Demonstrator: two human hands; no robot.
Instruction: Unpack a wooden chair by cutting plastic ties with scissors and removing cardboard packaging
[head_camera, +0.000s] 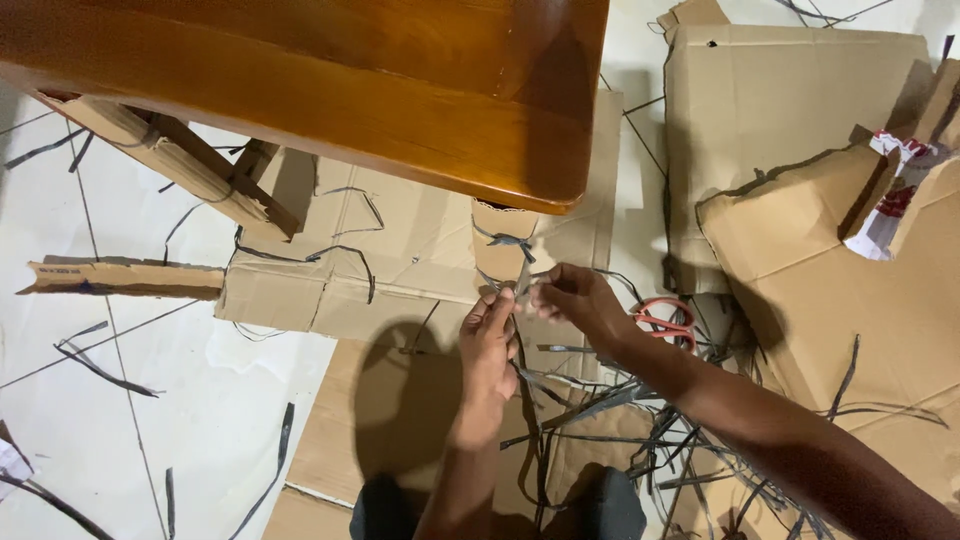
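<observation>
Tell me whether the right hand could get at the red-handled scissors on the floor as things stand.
Probably yes. The red-handled scissors lie in the open on the cardboard, just beside the right hand's wrist, nothing covering them. But that hand and the left hand are both pinching a dark plastic strap, so it would have to let go first.

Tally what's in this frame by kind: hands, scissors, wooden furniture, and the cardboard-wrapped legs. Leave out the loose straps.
Hands: 2, left hand and right hand, both pinching one grey strap
Scissors: 1
Wooden table: 1
Cardboard-wrapped legs: 2, and
Total: 6
</observation>
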